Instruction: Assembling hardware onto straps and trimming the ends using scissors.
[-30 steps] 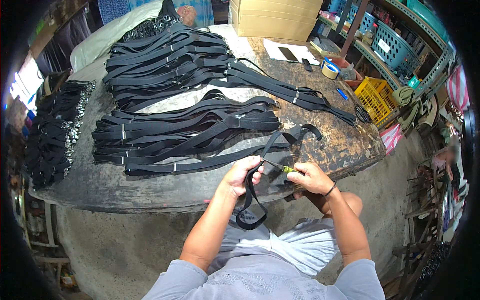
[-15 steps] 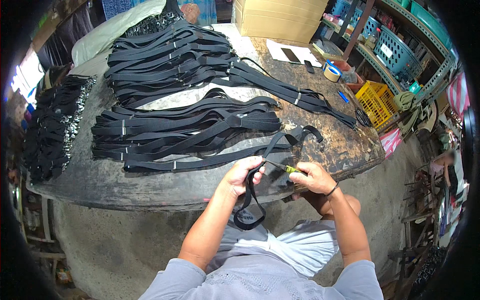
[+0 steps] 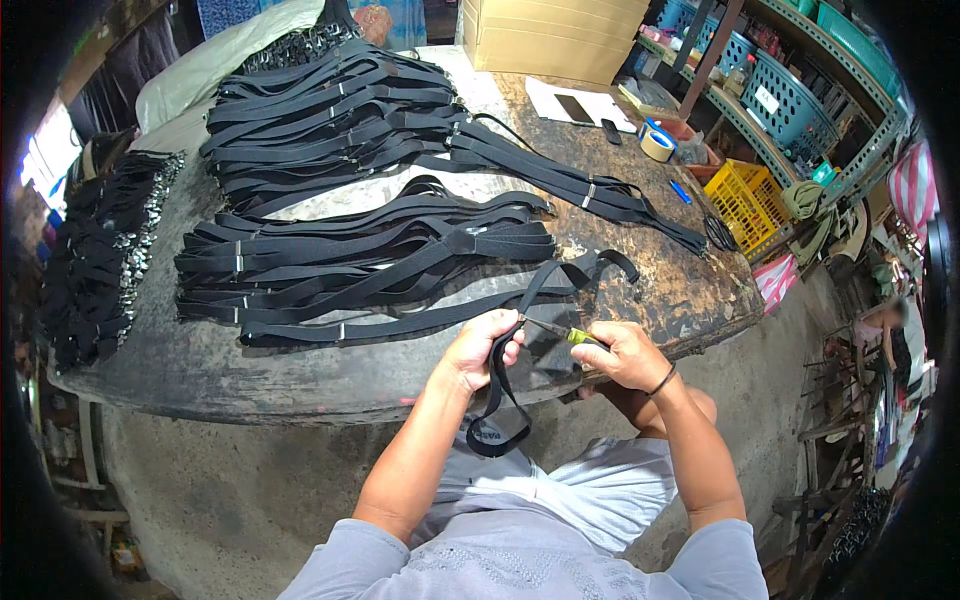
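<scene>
My left hand [image 3: 486, 347] is closed round a black elastic suspender strap [image 3: 497, 375], pinching it near the thumb tip. Below the hand the strap hangs in a loop over my lap; above, it runs onto the table. In my right hand [image 3: 625, 355] are long-nose pliers [image 3: 578, 337] with yellow-green handles. Their thin metal tip meets the strap at my left thumb, where a small metal fitting is too fine to make out. Behind my hands lies a single suspender [image 3: 400, 325] with a metal slider, in front of a bundle of black suspenders [image 3: 390, 262].
A larger pile of suspenders [image 3: 330, 120] covers the worn table [image 3: 200, 375] further back. Black pieces with metal clips [image 3: 130, 260] lie at the left. At the right are a tape roll [image 3: 657, 142], a blue pen [image 3: 681, 192], a yellow crate [image 3: 745, 205] and a shelf of baskets [image 3: 790, 105].
The view has shifted slightly. Both hands keep their grip, with the pliers' tip still at the strap by my left thumb.
</scene>
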Motion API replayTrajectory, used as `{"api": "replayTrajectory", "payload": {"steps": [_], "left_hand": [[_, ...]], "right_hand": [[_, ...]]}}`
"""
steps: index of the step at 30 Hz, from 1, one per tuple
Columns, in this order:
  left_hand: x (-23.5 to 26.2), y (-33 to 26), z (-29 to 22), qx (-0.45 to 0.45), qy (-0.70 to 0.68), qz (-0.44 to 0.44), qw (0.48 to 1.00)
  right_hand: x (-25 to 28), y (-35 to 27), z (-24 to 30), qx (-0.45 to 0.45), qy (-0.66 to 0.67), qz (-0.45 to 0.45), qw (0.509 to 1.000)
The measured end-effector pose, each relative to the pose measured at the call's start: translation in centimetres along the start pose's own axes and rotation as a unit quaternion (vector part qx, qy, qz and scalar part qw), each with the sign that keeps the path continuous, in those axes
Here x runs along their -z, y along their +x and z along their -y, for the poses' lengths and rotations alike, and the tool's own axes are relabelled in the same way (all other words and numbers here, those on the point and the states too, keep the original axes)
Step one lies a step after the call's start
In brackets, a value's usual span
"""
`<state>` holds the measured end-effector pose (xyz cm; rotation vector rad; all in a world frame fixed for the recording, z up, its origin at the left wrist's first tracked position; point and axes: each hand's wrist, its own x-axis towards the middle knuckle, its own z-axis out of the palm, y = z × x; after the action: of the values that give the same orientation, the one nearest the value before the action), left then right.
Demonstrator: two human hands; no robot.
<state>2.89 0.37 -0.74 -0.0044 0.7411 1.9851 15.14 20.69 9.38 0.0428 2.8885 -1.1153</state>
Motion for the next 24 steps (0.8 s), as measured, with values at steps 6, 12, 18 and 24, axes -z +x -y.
{"api": "replayTrajectory", "payload": {"steps": [6,12,18,24], "left_hand": [[-0.8,0.0,0.2,-0.035,0.024,-0.024,0.999],[-0.1,-0.2,-0.2,-0.020,0.005,0.007,1.000],[0.8,0.3,0.0,-0.006,-0.051,0.041,0.998],[0.5,0.1,0.0,-0.006,-0.113,0.025,0.993]], "right_hand": [[-0.4,-0.4,0.8,0.025,-0.058,-0.046,0.997],[-0.3,-0.6,1.7,-0.022,0.003,-0.021,1.000],[-0.5,-0.2,-2.0,-0.083,-0.029,-0.073,0.993],[-2.2,0.7,-4.0,0.114,-0.349,-0.313,0.876]]}}
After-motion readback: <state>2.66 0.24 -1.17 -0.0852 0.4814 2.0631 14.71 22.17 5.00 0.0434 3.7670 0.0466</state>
